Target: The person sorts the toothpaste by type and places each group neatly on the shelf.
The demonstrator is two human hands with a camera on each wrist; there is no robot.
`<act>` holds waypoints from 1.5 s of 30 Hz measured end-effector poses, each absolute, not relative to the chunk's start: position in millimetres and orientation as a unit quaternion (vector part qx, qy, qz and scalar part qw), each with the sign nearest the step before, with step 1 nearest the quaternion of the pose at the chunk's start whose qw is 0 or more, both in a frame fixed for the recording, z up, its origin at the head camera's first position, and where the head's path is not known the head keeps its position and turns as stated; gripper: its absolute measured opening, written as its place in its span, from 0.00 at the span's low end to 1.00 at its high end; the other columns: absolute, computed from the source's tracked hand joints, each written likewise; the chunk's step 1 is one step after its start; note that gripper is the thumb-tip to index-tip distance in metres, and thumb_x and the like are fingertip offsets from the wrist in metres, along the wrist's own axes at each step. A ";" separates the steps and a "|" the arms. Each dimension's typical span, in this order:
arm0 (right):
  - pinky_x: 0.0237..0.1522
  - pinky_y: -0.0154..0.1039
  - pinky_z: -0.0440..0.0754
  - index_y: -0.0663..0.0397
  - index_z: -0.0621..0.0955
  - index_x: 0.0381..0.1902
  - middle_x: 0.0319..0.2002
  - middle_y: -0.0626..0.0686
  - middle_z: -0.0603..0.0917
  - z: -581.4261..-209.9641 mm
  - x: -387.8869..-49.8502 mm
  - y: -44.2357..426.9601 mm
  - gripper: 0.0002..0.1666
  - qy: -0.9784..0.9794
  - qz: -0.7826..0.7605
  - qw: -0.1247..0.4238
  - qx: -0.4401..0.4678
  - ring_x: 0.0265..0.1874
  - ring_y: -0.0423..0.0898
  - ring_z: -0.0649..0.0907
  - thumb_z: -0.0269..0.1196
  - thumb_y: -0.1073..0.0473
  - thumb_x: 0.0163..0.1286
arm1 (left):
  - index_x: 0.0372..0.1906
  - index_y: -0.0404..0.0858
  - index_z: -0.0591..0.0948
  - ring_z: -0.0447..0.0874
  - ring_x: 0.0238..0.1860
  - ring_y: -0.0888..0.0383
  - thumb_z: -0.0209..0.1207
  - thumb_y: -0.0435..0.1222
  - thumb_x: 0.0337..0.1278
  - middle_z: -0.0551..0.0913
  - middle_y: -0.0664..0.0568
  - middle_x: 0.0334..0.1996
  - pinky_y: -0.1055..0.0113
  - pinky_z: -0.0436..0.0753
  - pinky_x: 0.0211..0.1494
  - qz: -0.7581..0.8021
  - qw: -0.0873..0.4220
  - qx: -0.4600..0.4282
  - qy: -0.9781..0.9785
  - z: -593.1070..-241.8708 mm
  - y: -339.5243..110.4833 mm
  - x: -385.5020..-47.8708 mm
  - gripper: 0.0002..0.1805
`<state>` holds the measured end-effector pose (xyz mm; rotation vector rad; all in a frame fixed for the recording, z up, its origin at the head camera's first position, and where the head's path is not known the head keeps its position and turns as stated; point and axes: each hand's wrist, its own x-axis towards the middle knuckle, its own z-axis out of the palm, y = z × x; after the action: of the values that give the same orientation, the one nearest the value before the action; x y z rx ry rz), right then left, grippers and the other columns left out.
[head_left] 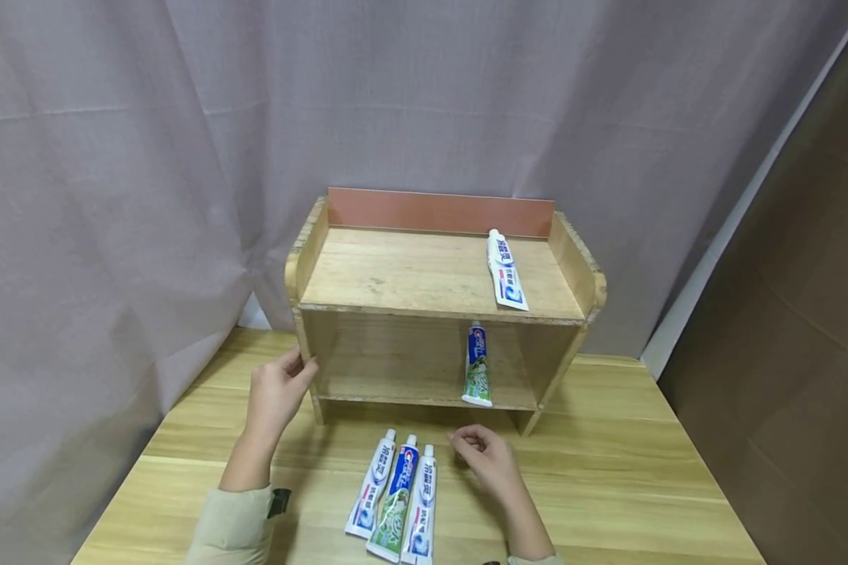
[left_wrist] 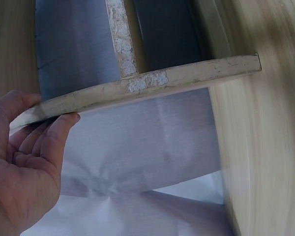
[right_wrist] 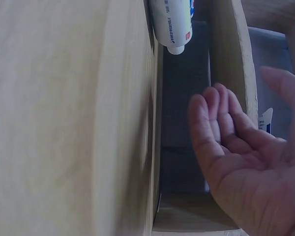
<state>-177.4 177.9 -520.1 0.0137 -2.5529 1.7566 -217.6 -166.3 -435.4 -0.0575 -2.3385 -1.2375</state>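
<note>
A small wooden shelf [head_left: 441, 312] stands on the table. My left hand [head_left: 275, 400] grips its left side panel; in the left wrist view the thumb and fingers of the hand [left_wrist: 34, 157] pinch the panel's edge [left_wrist: 187, 74]. Right of three toothpaste tubes, my right hand [head_left: 491, 467] hovers with relaxed, bent fingers, holding nothing; the right wrist view has the hand [right_wrist: 250, 147] palm up before the shelf. The tubes lying in front are a white one [head_left: 373, 486], a blue-green one [head_left: 398, 502] and another white one [head_left: 421, 506].
On the top board lies a white tube [head_left: 505, 271], toward the right. A blue-green tube [head_left: 477, 365] lies on the lower board. Behind the shelf hangs a grey curtain [head_left: 410, 94]; a brown surface [head_left: 791, 314] rises at the right. The table [head_left: 629, 471] is wooden.
</note>
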 end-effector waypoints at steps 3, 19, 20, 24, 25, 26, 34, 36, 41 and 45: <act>0.33 0.35 0.87 0.63 0.85 0.41 0.31 0.54 0.86 -522.4 -176.4 177.8 0.16 -0.832 0.554 -0.015 0.025 0.30 0.51 0.85 0.70 0.55 0.65 | 0.54 0.34 0.85 0.90 0.42 0.45 0.64 0.38 0.64 0.88 0.38 0.42 0.56 0.89 0.44 -0.454 0.244 -0.021 -0.857 -435.1 -166.3 -217.5 0.17; 0.27 0.37 0.85 0.61 0.87 0.37 0.28 0.50 0.85 -533.3 -169.3 172.5 0.16 -0.840 0.523 -0.123 0.081 0.27 0.44 0.82 0.70 0.51 0.64 | 0.53 0.35 0.86 0.90 0.43 0.45 0.64 0.40 0.64 0.88 0.38 0.41 0.53 0.89 0.45 -0.445 0.243 -0.012 -0.862 -435.8 -166.4 -218.8 0.17; 0.26 0.37 0.85 0.60 0.87 0.37 0.28 0.50 0.85 -532.9 -168.7 171.5 0.16 -0.841 0.519 -0.127 0.086 0.27 0.44 0.82 0.70 0.51 0.64 | 0.53 0.35 0.86 0.90 0.43 0.45 0.64 0.40 0.64 0.88 0.38 0.41 0.53 0.89 0.45 -0.446 0.242 -0.010 -0.862 -435.8 -166.6 -218.9 0.17; 0.26 0.38 0.84 0.59 0.88 0.35 0.26 0.51 0.85 -529.2 -165.8 168.0 0.16 -0.846 0.504 -0.144 0.101 0.25 0.46 0.82 0.70 0.49 0.65 | 0.54 0.34 0.85 0.90 0.43 0.44 0.64 0.39 0.64 0.87 0.37 0.42 0.54 0.89 0.45 -0.450 0.240 -0.013 -0.860 -434.6 -166.6 -219.3 0.18; 0.26 0.38 0.84 0.59 0.88 0.35 0.26 0.52 0.85 -528.2 -165.1 167.3 0.16 -0.846 0.502 -0.148 0.102 0.25 0.46 0.82 0.70 0.49 0.64 | 0.54 0.34 0.85 0.90 0.43 0.44 0.64 0.39 0.64 0.87 0.37 0.42 0.54 0.89 0.45 -0.451 0.240 -0.015 -0.860 -434.5 -166.4 -219.5 0.18; 0.26 0.38 0.85 0.59 0.88 0.35 0.26 0.52 0.85 -527.4 -164.4 166.7 0.16 -0.846 0.501 -0.151 0.102 0.25 0.46 0.82 0.70 0.49 0.64 | 0.54 0.34 0.85 0.89 0.43 0.44 0.64 0.39 0.64 0.87 0.37 0.42 0.54 0.89 0.45 -0.451 0.241 -0.017 -0.860 -434.2 -166.3 -219.6 0.18; 0.26 0.37 0.84 0.57 0.87 0.30 0.24 0.51 0.85 -526.2 -160.1 164.0 0.16 -0.854 0.486 -0.157 0.098 0.24 0.45 0.81 0.72 0.49 0.62 | 0.54 0.34 0.86 0.90 0.44 0.44 0.63 0.38 0.64 0.88 0.38 0.42 0.54 0.89 0.46 -0.454 0.237 -0.014 -0.859 -434.1 -165.5 -218.6 0.17; 0.25 0.38 0.84 0.56 0.87 0.29 0.24 0.51 0.85 -526.2 -159.0 163.2 0.16 -0.853 0.487 -0.162 0.098 0.23 0.44 0.81 0.72 0.49 0.61 | 0.54 0.34 0.85 0.89 0.44 0.44 0.63 0.38 0.64 0.87 0.38 0.42 0.54 0.89 0.46 -0.455 0.237 -0.014 -0.859 -434.4 -165.4 -218.4 0.17; 0.22 0.38 0.83 0.56 0.87 0.26 0.21 0.50 0.84 -525.2 -156.7 161.4 0.16 -0.857 0.479 -0.161 0.102 0.20 0.44 0.81 0.73 0.49 0.61 | 0.54 0.33 0.85 0.89 0.44 0.43 0.64 0.38 0.64 0.87 0.37 0.43 0.54 0.89 0.46 -0.456 0.236 -0.014 -0.858 -434.7 -165.6 -218.3 0.18; 0.20 0.34 0.79 0.54 0.86 0.24 0.20 0.47 0.82 -524.1 -156.3 160.3 0.18 -0.871 0.456 -0.152 0.105 0.19 0.42 0.78 0.73 0.46 0.60 | 0.54 0.32 0.85 0.89 0.44 0.43 0.63 0.38 0.65 0.87 0.36 0.43 0.54 0.89 0.45 -0.456 0.233 -0.013 -0.859 -434.6 -165.8 -217.6 0.18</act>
<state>-156.3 160.3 -524.1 0.3644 -3.0363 1.5883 -217.6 -165.8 -434.6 -0.0367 -2.3580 -1.2534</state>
